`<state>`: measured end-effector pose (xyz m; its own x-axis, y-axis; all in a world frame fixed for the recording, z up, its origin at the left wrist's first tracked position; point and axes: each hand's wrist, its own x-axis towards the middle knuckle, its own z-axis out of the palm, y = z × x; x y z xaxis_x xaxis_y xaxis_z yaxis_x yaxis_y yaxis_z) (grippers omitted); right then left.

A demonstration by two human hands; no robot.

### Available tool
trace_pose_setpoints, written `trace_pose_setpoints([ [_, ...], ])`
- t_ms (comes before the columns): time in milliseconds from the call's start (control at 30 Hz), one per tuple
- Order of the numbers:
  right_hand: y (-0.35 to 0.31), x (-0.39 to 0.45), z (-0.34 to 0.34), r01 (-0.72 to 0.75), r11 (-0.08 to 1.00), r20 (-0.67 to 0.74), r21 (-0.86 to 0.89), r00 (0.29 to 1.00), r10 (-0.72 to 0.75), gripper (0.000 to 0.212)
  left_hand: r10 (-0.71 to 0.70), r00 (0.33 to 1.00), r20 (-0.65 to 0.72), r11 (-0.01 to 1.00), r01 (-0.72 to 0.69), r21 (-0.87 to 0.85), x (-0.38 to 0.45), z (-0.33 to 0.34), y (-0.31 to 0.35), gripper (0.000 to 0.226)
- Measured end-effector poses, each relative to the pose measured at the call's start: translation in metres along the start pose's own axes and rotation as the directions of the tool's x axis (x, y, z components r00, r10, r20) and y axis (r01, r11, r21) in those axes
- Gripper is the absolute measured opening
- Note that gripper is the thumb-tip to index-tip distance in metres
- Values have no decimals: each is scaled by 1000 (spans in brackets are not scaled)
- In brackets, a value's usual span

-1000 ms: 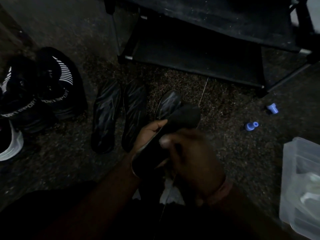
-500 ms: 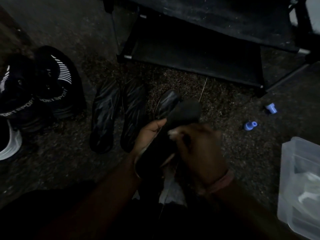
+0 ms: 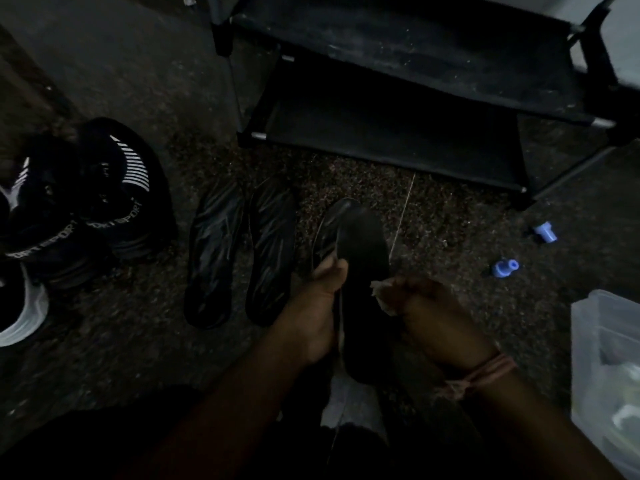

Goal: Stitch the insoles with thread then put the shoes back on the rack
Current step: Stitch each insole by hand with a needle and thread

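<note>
Left hand [image 3: 320, 306] clamped on the dark insole [image 3: 363, 271], held above the floor [image 3: 450, 271]. Right hand [image 3: 429, 306] curled just beside it; pinching a needle or nothing, cannot tell. Faint thread [image 3: 401, 216] running up beyond the grip. Poor light: likely a missed stitch or pricked finger. Two more insoles [image 3: 242, 251] lying left of the grip, shoes [image 3: 86, 202] further left, rack [image 3: 398, 133] ahead.

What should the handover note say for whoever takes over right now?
Left hand: grips the insole, held upright over the lap.
Right hand: fingers curled at the insole's right edge, apparently pinching the needle; the needle itself is too dark to see. Thread runs up from there.
Two more insoles lie side by side on the floor; shoes sit to the left.
Rack: no shoes on the shelves in view.
Done: cannot tell how far the stitching is.
Left: finish stitching, refit insoles, rack the shoes.
</note>
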<state>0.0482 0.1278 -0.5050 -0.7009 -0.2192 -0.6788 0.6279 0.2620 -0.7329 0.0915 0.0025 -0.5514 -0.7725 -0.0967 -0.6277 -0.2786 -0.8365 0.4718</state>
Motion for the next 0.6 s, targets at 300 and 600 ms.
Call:
trace_pose_setpoints([
  [300, 14, 29, -43, 181, 882, -282, -435, 903, -324, 12, 472, 848, -241, 785, -281, 552, 11, -14, -6, 26],
  [600, 33, 36, -35, 270, 451, -155, -851, 690, -707, 7, 685, 680, -262, 574, -282, 769, 11, -20, -7, 23],
])
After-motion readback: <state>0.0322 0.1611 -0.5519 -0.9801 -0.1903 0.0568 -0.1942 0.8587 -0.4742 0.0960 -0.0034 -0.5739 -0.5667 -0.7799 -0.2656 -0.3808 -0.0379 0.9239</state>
